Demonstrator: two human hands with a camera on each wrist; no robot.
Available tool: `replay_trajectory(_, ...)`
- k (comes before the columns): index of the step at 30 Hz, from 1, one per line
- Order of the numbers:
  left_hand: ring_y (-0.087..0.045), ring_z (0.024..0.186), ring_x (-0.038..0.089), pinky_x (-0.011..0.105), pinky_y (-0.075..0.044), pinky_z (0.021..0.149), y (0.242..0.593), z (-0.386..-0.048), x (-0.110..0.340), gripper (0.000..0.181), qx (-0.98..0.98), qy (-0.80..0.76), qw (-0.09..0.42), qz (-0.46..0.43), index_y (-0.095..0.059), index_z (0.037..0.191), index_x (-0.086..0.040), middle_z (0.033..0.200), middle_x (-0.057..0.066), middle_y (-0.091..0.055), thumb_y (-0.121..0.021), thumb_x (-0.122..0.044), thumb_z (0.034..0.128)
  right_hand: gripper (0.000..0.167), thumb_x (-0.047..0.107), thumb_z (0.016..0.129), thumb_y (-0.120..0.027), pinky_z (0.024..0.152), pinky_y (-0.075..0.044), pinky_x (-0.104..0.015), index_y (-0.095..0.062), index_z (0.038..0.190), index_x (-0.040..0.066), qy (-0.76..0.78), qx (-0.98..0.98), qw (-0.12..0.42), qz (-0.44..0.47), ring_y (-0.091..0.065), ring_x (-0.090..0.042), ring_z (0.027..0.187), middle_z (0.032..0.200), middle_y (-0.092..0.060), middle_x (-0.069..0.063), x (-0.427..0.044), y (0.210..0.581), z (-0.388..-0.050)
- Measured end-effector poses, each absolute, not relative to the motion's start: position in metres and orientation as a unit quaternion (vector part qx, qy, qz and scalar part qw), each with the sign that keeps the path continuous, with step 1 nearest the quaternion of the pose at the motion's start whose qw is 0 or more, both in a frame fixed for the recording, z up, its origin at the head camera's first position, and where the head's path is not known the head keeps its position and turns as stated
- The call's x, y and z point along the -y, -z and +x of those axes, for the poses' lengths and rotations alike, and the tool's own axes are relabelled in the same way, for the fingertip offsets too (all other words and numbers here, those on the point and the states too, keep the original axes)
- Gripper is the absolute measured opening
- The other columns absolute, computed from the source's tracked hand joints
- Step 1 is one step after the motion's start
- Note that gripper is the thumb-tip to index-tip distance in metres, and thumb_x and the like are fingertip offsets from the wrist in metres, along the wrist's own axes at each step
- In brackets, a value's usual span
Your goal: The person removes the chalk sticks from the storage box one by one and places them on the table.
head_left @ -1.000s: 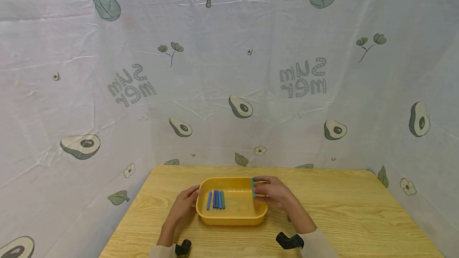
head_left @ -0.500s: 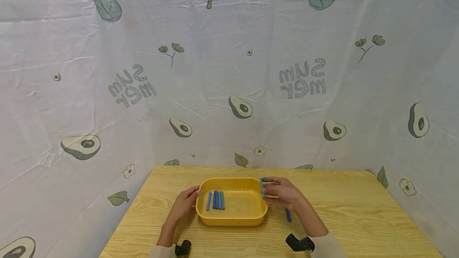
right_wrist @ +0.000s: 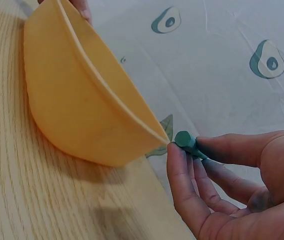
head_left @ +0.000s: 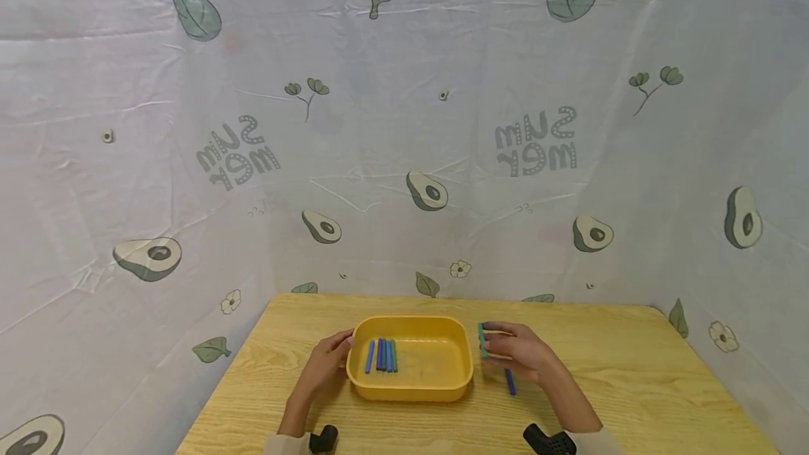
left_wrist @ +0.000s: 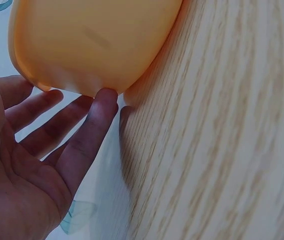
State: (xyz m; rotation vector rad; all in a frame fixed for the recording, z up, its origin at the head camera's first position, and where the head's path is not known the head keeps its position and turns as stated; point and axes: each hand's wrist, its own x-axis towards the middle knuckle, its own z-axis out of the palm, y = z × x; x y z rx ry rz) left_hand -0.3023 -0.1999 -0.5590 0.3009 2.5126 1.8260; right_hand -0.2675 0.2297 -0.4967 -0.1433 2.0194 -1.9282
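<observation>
The yellow plastic tray (head_left: 411,394) stands on the table, with several blue, purple and green chalk sticks (head_left: 382,355) lying side by side in its left part. At its left end, my left hand (head_left: 323,364) holds the wall, with fingertips on the outside and a digit over the rim. My right hand (head_left: 521,351) pinches a green chalk stick (right_wrist: 186,140) between thumb and fingers, just right of the tray and off the table. Dark smudges mark those fingertips. A dark blue chalk stick (head_left: 510,381) lies on the table below my right hand.
The wooden table (head_left: 607,371) extends to both sides of the tray. A pale printed cloth (head_left: 404,125) hangs behind and along its sides. Faint coloured dust marks the tray floor.
My right hand has moved right with the green chalk stick, from above the tray's right end to outside its rim. The dark blue stick has come into view. My left hand stays put.
</observation>
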Motion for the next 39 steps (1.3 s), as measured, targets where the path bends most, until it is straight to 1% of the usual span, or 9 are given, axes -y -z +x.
replay_trajectory(3,-0.074,0.119,0.035,0.042,-0.064,0.093,0.56,-0.302,0.2,0.046,-0.805,-0.584,0.012,0.102,-0.061,0.15,0.0,0.146,0.025,-0.066,-0.057,-0.027,0.1127,0.073,0.007,0.107,-0.062,0.11,-0.057,-0.049,-0.021,0.163,-0.017,0.677,-0.713,0.173,-0.049,-0.066,-0.032,0.13,0.163,-0.03,-0.044,-0.238,0.5,-0.265)
replay_trajectory(8,-0.073,0.121,0.035,0.043,-0.064,0.095,0.561,-0.302,0.2,0.046,-0.807,-0.581,0.01,0.1,-0.061,0.15,0.0,0.147,0.025,-0.065,-0.057,-0.026,0.1126,0.073,0.007,0.107,-0.063,0.108,-0.058,-0.049,-0.022,0.162,-0.017,0.676,-0.716,0.17,-0.043,-0.067,-0.032,0.128,0.163,-0.028,-0.046,-0.247,0.505,-0.261)
replay_trajectory(13,-0.075,0.115,0.034,0.039,-0.065,0.088,0.561,-0.301,0.201,0.047,-0.799,-0.592,0.02,0.098,-0.06,0.15,0.001,0.146,0.026,-0.065,-0.057,-0.027,0.1127,0.073,0.007,0.107,-0.062,0.107,-0.059,-0.049,-0.021,0.162,-0.019,0.681,-0.711,0.173,-0.04,-0.069,-0.03,0.124,0.163,-0.026,-0.047,-0.253,0.511,-0.26)
replay_trajectory(20,-0.073,0.12,0.036,0.041,-0.064,0.093,0.56,-0.3,0.201,0.047,-0.801,-0.59,0.017,0.105,-0.06,0.15,0.001,0.147,0.026,-0.065,-0.057,-0.027,0.1127,0.074,0.008,0.106,-0.064,0.101,-0.062,-0.041,-0.023,0.161,-0.019,0.676,-0.717,0.166,-0.02,-0.072,-0.027,0.119,0.161,-0.033,-0.045,-0.26,0.52,-0.257)
replay_trajectory(25,-0.074,0.117,0.036,0.042,-0.064,0.092,0.561,-0.3,0.201,0.048,-0.799,-0.592,0.015,0.106,-0.06,0.15,0.002,0.145,0.026,-0.066,-0.057,-0.027,0.1125,0.073,0.008,0.107,-0.062,0.098,-0.063,-0.038,-0.023,0.161,-0.02,0.678,-0.717,0.16,-0.013,-0.072,-0.023,0.116,0.158,-0.038,-0.044,-0.265,0.523,-0.254)
replay_trajectory(29,-0.075,0.115,0.036,0.042,-0.065,0.09,0.561,-0.301,0.201,0.049,-0.798,-0.593,0.016,0.111,-0.059,0.151,0.002,0.145,0.027,-0.066,-0.056,-0.028,0.1129,0.073,0.008,0.106,-0.063,0.099,-0.063,-0.038,-0.023,0.161,-0.02,0.678,-0.719,0.152,-0.005,-0.072,-0.028,0.12,0.159,-0.036,-0.045,-0.269,0.524,-0.252)
replay_trajectory(32,-0.075,0.118,0.035,0.04,-0.065,0.091,0.561,-0.302,0.202,0.049,-0.804,-0.584,0.017,0.113,-0.059,0.152,0.0,0.147,0.026,-0.065,-0.055,-0.03,0.1138,0.073,0.008,0.105,-0.066,0.098,-0.063,-0.038,-0.025,0.16,-0.02,0.675,-0.723,0.148,0.006,-0.073,-0.031,0.121,0.157,-0.041,-0.044,-0.272,0.527,-0.251)
replay_trajectory(36,-0.073,0.122,0.034,0.04,-0.064,0.095,0.561,-0.304,0.202,0.049,-0.812,-0.572,0.016,0.114,-0.059,0.152,-0.001,0.149,0.024,-0.064,-0.053,-0.031,0.1145,0.073,0.009,0.104,-0.068,0.096,-0.064,-0.037,-0.03,0.159,-0.02,0.668,-0.73,0.141,0.015,-0.075,-0.026,0.116,0.152,-0.048,-0.042,-0.277,0.532,-0.25)
replay_trajectory(39,-0.073,0.121,0.034,0.039,-0.064,0.095,0.562,-0.304,0.202,0.048,-0.813,-0.571,0.013,0.114,-0.059,0.152,0.0,0.148,0.025,-0.065,-0.054,-0.03,0.1142,0.07,0.008,0.103,-0.068,0.094,-0.064,-0.037,-0.033,0.157,-0.02,0.663,-0.736,0.136,0.02,-0.076,-0.024,0.113,0.151,-0.05,-0.041,-0.277,0.535,-0.249)
